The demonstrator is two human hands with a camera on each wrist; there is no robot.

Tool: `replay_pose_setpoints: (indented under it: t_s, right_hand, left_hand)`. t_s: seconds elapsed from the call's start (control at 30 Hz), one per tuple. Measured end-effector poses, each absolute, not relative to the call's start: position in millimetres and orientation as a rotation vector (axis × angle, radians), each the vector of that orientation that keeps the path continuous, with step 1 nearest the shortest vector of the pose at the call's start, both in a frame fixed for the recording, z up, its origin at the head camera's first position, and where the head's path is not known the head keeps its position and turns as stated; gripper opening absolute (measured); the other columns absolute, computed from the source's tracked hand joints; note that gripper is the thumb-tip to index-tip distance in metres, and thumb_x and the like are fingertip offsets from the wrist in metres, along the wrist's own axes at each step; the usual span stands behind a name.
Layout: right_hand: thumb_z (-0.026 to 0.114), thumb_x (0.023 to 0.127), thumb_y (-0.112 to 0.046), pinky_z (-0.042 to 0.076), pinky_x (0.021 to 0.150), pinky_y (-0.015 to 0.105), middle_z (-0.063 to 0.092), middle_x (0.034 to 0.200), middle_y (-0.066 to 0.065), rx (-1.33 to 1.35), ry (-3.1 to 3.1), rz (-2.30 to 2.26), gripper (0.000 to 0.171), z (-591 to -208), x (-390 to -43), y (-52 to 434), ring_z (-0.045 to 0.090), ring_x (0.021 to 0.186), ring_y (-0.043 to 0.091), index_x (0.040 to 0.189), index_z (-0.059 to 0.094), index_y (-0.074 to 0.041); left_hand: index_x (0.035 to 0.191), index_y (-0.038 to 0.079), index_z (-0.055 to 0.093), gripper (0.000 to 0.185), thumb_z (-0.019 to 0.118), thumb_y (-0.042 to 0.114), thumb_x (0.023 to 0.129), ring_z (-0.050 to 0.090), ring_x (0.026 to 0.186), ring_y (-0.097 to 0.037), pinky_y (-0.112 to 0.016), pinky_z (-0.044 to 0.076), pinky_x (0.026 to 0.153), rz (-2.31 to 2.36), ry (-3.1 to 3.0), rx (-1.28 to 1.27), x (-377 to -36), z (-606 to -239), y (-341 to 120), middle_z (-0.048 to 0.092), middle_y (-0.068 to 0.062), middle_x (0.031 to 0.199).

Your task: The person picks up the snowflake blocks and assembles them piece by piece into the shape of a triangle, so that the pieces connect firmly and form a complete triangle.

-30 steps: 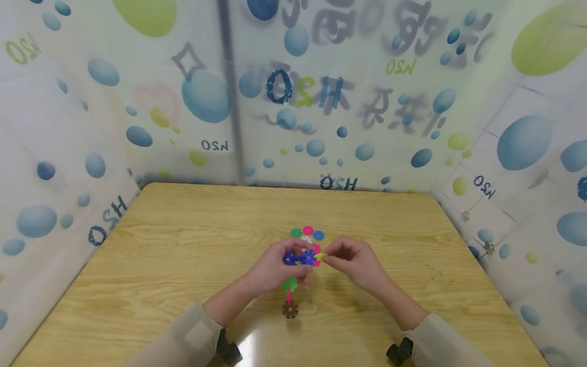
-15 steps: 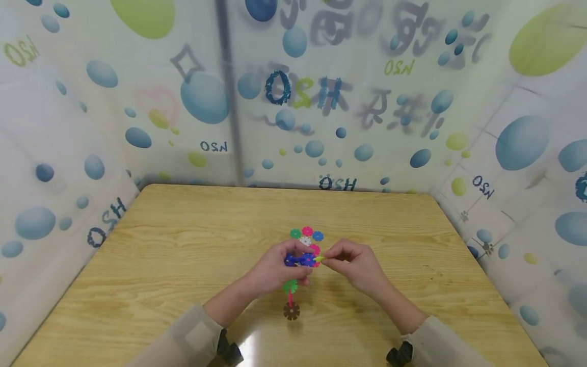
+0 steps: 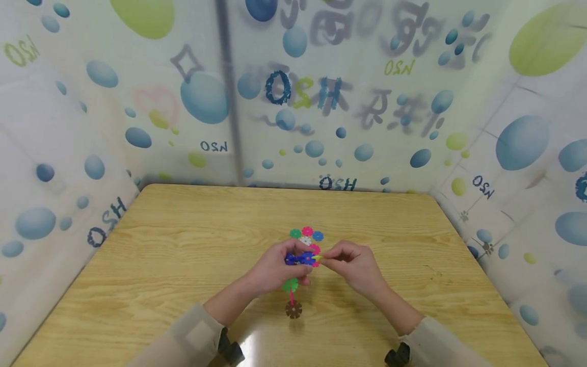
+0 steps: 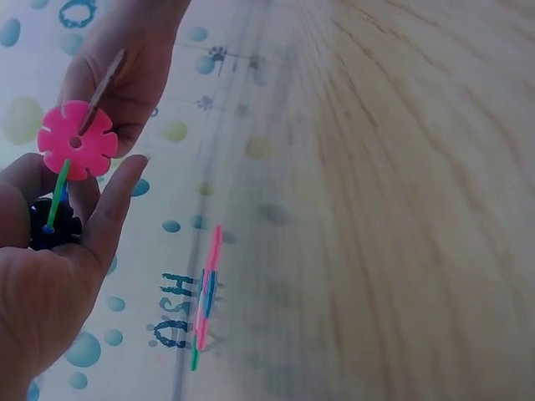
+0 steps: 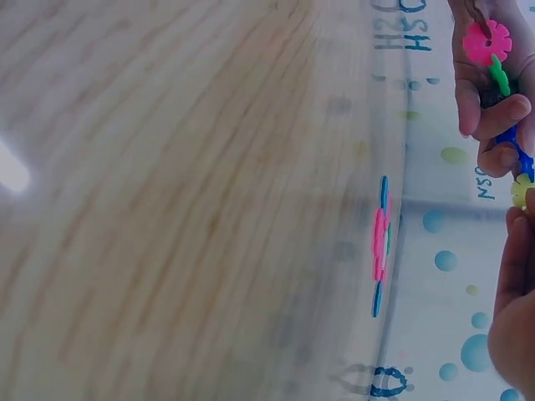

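My left hand (image 3: 278,267) grips a linked string of notched plastic discs. Blue discs (image 3: 306,258) sit between its thumb and fingers. Below them hang a green disc (image 3: 290,285), a pink disc (image 4: 96,149) seen nearly edge-on from the head, and a brown disc (image 3: 293,309) at the bottom end. With thumb and fingertips, my right hand (image 3: 356,266) pinches a yellow disc (image 5: 522,190) at the right end of the string, against the blue one. Fingers hide part of the join. A dark disc (image 4: 42,225) is half covered by the left hand.
Behind the hands, several discs lie on the wooden table (image 3: 192,229): a green one (image 3: 295,233), a pink one (image 3: 307,231), a blue one (image 3: 318,236) and a white one (image 3: 305,240). A patterned curtain (image 3: 293,127) borders the table's far edge.
The blue discs have turned slightly in my left hand. The hanging brown disc has swung a little to the right. Both hands keep nearly the same place and hold.
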State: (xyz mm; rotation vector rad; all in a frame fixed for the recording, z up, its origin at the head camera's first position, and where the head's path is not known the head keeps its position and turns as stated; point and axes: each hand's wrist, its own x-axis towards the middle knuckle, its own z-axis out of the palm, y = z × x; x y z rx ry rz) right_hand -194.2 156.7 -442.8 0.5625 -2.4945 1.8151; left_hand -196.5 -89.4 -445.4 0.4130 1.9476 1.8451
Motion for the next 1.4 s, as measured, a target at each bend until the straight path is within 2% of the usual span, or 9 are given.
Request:
replay_pose_setpoints:
  t_s: [0.13, 0.43, 0.7, 0.83, 0.93, 1.07, 1.2, 1.4]
  right_hand:
    - [0.085, 0.097, -0.014, 0.057, 0.068, 0.023, 0.080, 0.096, 0.002, 0.576, -2.495, 1.793, 0.009, -441.3, -194.3, 156.5, 0.070, 0.084, 0.010, 0.099, 0.083, -0.005]
    - [0.082, 0.100, -0.011, 0.061, 0.076, 0.025, 0.079, 0.102, 0.009, 0.611, -2.553, 1.757, 0.005, -443.4, -195.7, 158.9, 0.072, 0.089, 0.010, 0.101, 0.079, -0.007]
    - [0.079, 0.103, -0.019, 0.061, 0.090, 0.025, 0.077, 0.117, 0.008, 0.592, -2.714, 1.778, 0.032, -443.1, -205.4, 168.3, 0.073, 0.107, 0.017, 0.131, 0.072, -0.007]
    - [0.076, 0.106, -0.019, 0.061, 0.088, 0.027, 0.077, 0.116, 0.009, 0.593, -2.792, 1.735, 0.034, -449.3, -217.9, 175.5, 0.071, 0.105, 0.017, 0.136, 0.071, -0.005]
    - [0.074, 0.107, -0.021, 0.058, 0.085, 0.029, 0.076, 0.112, 0.007, 0.605, -2.889, 1.661, 0.030, -455.1, -228.4, 179.0, 0.069, 0.101, 0.019, 0.134, 0.073, -0.009]
    - [0.075, 0.106, -0.021, 0.054, 0.084, 0.030, 0.073, 0.112, 0.005, 0.686, -3.059, 1.589, 0.029, -463.4, -241.8, 182.8, 0.064, 0.099, 0.021, 0.135, 0.073, -0.018]
    - [0.077, 0.104, -0.022, 0.052, 0.084, 0.030, 0.072, 0.113, 0.006, 0.828, -3.151, 1.574, 0.034, -467.8, -251.1, 186.7, 0.062, 0.099, 0.022, 0.137, 0.071, -0.018]
    - [0.074, 0.106, -0.022, 0.048, 0.081, 0.031, 0.066, 0.107, 0.002, 0.955, -3.209, 1.512, 0.030, -468.8, -255.0, 185.7, 0.057, 0.094, 0.022, 0.135, 0.073, -0.024]
  left_hand:
    - [0.134, 0.004, 0.064, 0.032, 0.074, 0.005, 0.104, 0.079, 0.083, -0.021, -0.035, 0.068, 0.079, 1.838, 1.960, 0.437, -196.7, -443.0, -89.5, 0.069, -0.014, 0.114]
    - [0.133, 0.008, 0.065, 0.032, 0.077, 0.009, 0.103, 0.080, 0.085, -0.021, -0.041, 0.069, 0.082, 1.784, 2.018, 0.458, -196.2, -442.6, -90.6, 0.066, -0.013, 0.110]
    - [0.138, 0.005, 0.065, 0.038, 0.077, 0.010, 0.103, 0.080, 0.089, -0.023, -0.045, 0.069, 0.087, 1.835, 2.007, 0.418, -196.9, -445.3, -93.1, 0.066, -0.017, 0.118]
    - [0.139, 0.007, 0.066, 0.040, 0.079, 0.013, 0.102, 0.081, 0.094, -0.031, -0.044, 0.069, 0.087, 1.836, 2.025, 0.381, -198.8, -445.9, -96.6, 0.066, -0.018, 0.121]
    - [0.141, 0.006, 0.065, 0.043, 0.080, 0.015, 0.102, 0.080, 0.098, -0.035, -0.041, 0.068, 0.086, 1.828, 2.039, 0.369, -200.6, -445.4, -98.6, 0.066, -0.018, 0.122]
    - [0.143, 0.004, 0.063, 0.046, 0.080, 0.015, 0.102, 0.081, 0.098, -0.033, -0.039, 0.068, 0.086, 1.824, 2.039, 0.357, -201.7, -444.1, -100.3, 0.066, -0.018, 0.124]
    - [0.143, 0.006, 0.064, 0.045, 0.080, 0.016, 0.102, 0.081, 0.098, -0.031, -0.041, 0.068, 0.087, 1.828, 2.032, 0.346, -201.5, -443.4, -102.3, 0.064, -0.018, 0.126]
    - [0.145, 0.004, 0.061, 0.047, 0.079, 0.017, 0.103, 0.081, 0.098, -0.030, -0.044, 0.068, 0.090, 1.828, 2.020, 0.328, -201.9, -442.2, -105.3, 0.064, -0.019, 0.129]
